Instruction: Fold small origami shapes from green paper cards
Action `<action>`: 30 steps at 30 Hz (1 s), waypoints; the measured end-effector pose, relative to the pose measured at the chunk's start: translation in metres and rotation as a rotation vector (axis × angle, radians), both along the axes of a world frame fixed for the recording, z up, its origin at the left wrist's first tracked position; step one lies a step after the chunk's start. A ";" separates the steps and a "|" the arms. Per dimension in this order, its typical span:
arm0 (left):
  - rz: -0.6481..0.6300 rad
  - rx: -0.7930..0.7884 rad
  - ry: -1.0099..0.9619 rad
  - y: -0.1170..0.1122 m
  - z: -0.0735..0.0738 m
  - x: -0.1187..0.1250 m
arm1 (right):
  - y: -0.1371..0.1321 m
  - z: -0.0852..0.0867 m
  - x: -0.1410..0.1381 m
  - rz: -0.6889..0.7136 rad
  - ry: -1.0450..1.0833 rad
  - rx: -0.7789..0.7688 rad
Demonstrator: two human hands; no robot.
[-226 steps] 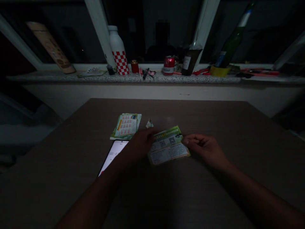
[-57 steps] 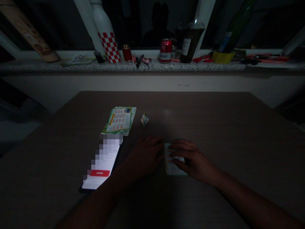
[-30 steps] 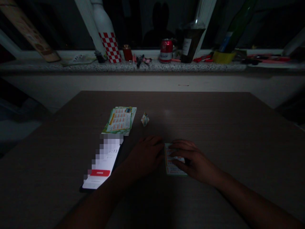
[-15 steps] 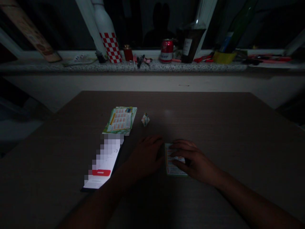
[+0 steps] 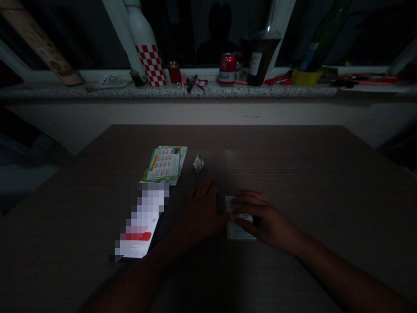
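Observation:
A printed paper card with a green edge lies flat on the dark wooden table. My right hand rests over its right part, fingers spread and lying on the paper. To its left, my left hand is open, with the thumb reaching to the card's left edge and the other fingers pointing forward over the table. Beyond the left hand stands a small folded paper piece. A stack of similar printed cards lies to the left of that piece.
A phone with a lit screen lies by my left forearm. Along the granite windowsill stand a white and red checked bottle, a red can, a dark container and a green bottle.
My left hand has turned slightly, its fingers now pointing more forward and its thumb stretched toward the card. The right hand and the card have stayed in place.

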State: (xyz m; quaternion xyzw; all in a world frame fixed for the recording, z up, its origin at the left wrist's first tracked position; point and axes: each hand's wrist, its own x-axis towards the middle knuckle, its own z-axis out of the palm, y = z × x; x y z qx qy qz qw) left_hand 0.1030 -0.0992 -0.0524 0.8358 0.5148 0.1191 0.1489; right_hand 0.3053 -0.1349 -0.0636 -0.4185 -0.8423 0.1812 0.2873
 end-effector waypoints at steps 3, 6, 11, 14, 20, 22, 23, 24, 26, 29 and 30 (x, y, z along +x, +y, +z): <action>-0.005 0.008 -0.002 0.000 -0.001 -0.001 | 0.000 0.000 -0.001 -0.002 0.002 -0.006; -0.017 0.002 -0.008 0.001 0.000 -0.002 | 0.000 0.000 -0.001 -0.003 0.008 -0.007; -0.016 -0.006 -0.017 0.001 0.001 -0.003 | 0.000 0.001 -0.001 0.001 0.010 -0.016; -0.022 -0.005 -0.015 0.002 0.000 -0.003 | 0.000 0.000 -0.001 0.004 0.007 -0.018; -0.024 -0.009 -0.009 0.002 0.000 -0.003 | -0.001 -0.001 0.000 -0.001 -0.006 -0.025; -0.028 -0.016 -0.008 0.001 0.001 -0.003 | -0.001 -0.001 0.000 0.001 -0.003 -0.020; -0.028 -0.017 -0.009 0.001 0.002 -0.004 | 0.000 -0.001 0.000 0.002 0.001 -0.017; -0.029 -0.016 -0.010 0.001 0.002 -0.004 | 0.000 -0.001 0.000 0.001 0.005 -0.014; -0.030 -0.010 -0.009 0.001 0.002 -0.004 | 0.000 0.000 -0.001 0.003 0.013 -0.005; -0.030 -0.012 -0.009 0.001 0.002 -0.004 | -0.001 0.001 -0.001 0.004 0.017 -0.003; -0.029 -0.017 -0.009 0.001 0.001 -0.004 | -0.001 0.001 -0.001 0.003 0.017 -0.005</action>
